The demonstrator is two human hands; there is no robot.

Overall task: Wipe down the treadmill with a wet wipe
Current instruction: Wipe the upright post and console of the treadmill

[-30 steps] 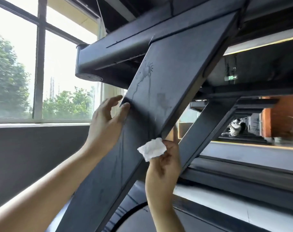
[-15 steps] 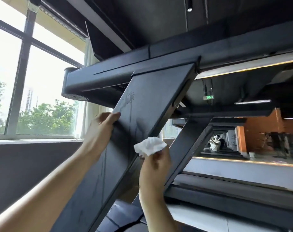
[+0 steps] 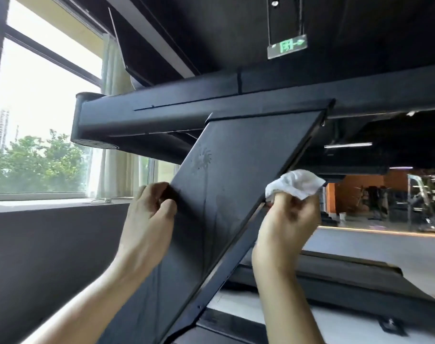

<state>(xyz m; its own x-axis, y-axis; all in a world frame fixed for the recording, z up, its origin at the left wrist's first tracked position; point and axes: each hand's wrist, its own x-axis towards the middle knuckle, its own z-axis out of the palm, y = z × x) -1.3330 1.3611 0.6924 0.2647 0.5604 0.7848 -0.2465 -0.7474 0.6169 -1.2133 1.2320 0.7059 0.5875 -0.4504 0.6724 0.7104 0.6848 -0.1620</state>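
Treadmill upright (image 3: 236, 194), the slanted black panel, runs from the lower middle up to the handrail beam (image 3: 186, 112). Left hand (image 3: 147, 219) curls its fingers over the panel's left edge, thumb on the face, likely steadying it against the push of wiping. Right hand (image 3: 288, 219) pinches the wet wipe (image 3: 296, 183) at the panel's right edge; the bunched white wad sticks out above the curled fingers (image 3: 281, 202), touching the edge strip. Dried drip streaks (image 3: 204, 160) on the face look unwiped.
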